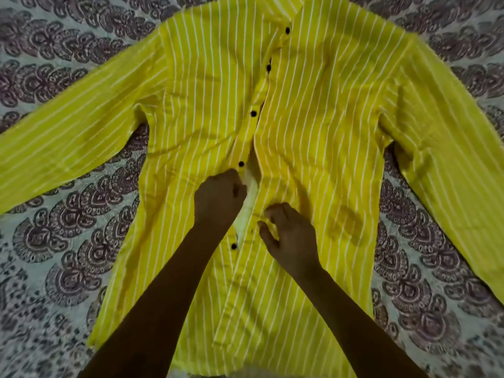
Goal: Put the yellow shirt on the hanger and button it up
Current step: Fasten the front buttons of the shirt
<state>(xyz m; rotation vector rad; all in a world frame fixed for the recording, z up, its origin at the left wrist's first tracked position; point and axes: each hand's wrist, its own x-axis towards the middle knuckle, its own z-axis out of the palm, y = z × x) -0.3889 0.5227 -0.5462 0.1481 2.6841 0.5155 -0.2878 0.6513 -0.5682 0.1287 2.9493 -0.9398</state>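
Head view looks straight down on the yellow shirt [313,126], which lies face up and spread flat on a patterned bedcover [62,252], sleeves stretched out to either side and collar toward the far edge of the picture. Its cloth is bright yellow with thin white stripes running lengthwise. 5 black buttons [253,113] show along the edge of the front panel on the picture's left. The upper part of the front lies closed, one panel overlapping the other; whether those buttons are fastened cannot be told. Lower down the 2 panels part, and a paler strip of the shirt's inner side [249,205] shows in the gap.

Both bare forearms reach in from the near edge over the lower half of the shirt. The left hand [218,199] has its fingers curled tight at the edge of the buttoned panel, just below the 4th button from the collar, pinching the cloth there. The right hand [290,233] rests on the opposite panel beside the gap, fingers bent and thumb apart, gathering that panel's edge between them. The hands lie near each other on either side of the opening, not touching.

Around the shirt the bedcover is pale with rows of dark, fan-shaped printed motifs. The forearms cover part of the shirt's lower front and hem.
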